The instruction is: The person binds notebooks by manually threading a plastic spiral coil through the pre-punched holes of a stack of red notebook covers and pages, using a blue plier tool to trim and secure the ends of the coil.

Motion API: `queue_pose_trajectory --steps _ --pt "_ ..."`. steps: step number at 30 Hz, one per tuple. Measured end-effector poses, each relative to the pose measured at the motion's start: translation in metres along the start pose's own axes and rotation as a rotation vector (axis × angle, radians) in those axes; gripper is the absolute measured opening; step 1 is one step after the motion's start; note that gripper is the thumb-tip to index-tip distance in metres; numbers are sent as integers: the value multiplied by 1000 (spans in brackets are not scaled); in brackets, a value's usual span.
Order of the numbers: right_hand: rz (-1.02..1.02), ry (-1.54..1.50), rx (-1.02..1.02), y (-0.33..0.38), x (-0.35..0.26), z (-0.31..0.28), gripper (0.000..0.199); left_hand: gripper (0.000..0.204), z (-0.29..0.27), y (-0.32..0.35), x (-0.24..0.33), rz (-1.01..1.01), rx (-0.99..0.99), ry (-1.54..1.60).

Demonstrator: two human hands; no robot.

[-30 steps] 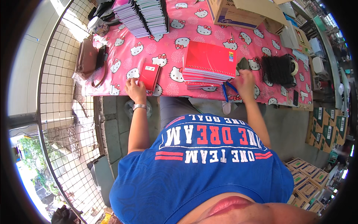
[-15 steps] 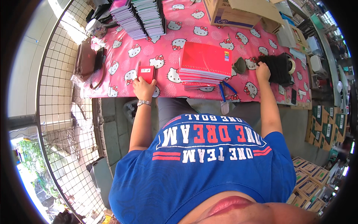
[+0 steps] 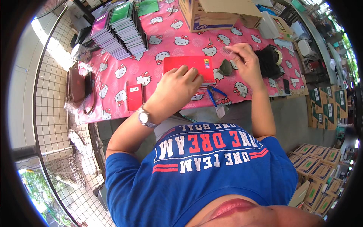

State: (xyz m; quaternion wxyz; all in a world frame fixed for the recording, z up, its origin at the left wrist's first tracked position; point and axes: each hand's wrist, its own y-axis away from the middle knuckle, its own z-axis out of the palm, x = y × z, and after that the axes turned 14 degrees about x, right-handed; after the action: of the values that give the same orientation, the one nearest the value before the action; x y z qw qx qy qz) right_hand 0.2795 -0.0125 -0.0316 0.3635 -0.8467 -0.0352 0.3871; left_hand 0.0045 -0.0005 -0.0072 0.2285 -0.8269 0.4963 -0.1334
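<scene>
My left hand [image 3: 176,89], with a metal watch on its wrist, reaches across to a stack of red notebooks [image 3: 179,62]. Its fingers curl over the top notebook near the punched edge and hide part of it. Above the table to the right, my right hand [image 3: 246,64] pinches a thin dark coil-like strip [image 3: 235,55]. A black tangled pile [image 3: 269,62] lies just right of that hand. Between the hands sits a small olive-green object [image 3: 225,68]. Blue-handled pliers [image 3: 213,95] rest at the table's front edge. One small red notebook [image 3: 135,97] lies left of the stack.
Tall stacks of purple-covered [image 3: 104,32] and green-covered notebooks [image 3: 126,28] stand at the back left. A cardboard box [image 3: 215,19] is at the back. A brown bag [image 3: 76,87] lies at the left edge; a tape roll [image 3: 279,57] and phone [image 3: 286,86] are at the right.
My left hand has left the small red notebook and moved right onto the red stack. The right hand has lifted from beside the black pile with a dark strip. The view has shifted.
</scene>
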Motion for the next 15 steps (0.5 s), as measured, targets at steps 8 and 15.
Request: queue_pose_trajectory --steps 8,15 --pt "-119 -215 -42 3 -46 1 32 16 -17 -37 -17 -130 262 81" --pt "-220 -143 93 0 -45 7 31 14 9 -49 -14 -159 370 -12"
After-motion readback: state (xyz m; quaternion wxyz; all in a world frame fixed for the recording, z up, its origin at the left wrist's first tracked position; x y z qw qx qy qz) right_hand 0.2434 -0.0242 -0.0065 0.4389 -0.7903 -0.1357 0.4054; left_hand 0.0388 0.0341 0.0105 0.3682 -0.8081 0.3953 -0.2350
